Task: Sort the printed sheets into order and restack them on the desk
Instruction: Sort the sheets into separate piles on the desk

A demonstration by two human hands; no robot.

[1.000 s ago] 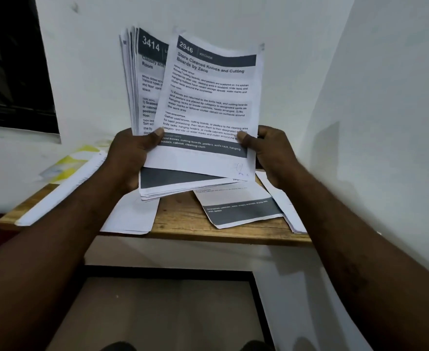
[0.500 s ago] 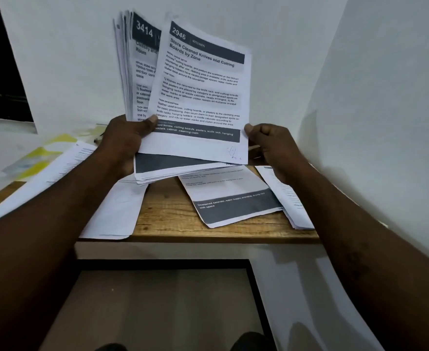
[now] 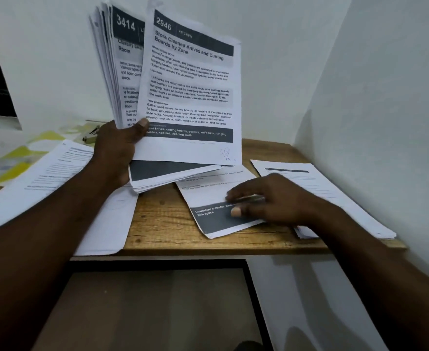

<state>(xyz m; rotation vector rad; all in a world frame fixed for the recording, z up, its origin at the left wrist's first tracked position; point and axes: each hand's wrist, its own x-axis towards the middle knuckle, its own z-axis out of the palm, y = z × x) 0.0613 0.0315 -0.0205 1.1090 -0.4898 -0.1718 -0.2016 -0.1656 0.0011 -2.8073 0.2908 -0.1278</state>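
My left hand grips a thick stack of printed sheets held upright above the wooden desk. The front sheet is headed 2946 and is fanned to the right; the sheet behind it reads 3414. My right hand lies low over a loose sheet with a dark footer band on the desk, fingers stretched out on it and the thumb on the band. It is blurred. Another small pile lies at the desk's right end.
More sheets hang over the desk's left end, with yellow papers and a small stapler-like object behind them. White walls close the corner at the back and right. A dark-framed panel sits below the desk.
My right hand has let go of the right edge of sheet 2946 and dropped onto the loose sheet on the desk. The left hand alone holds the stack now.
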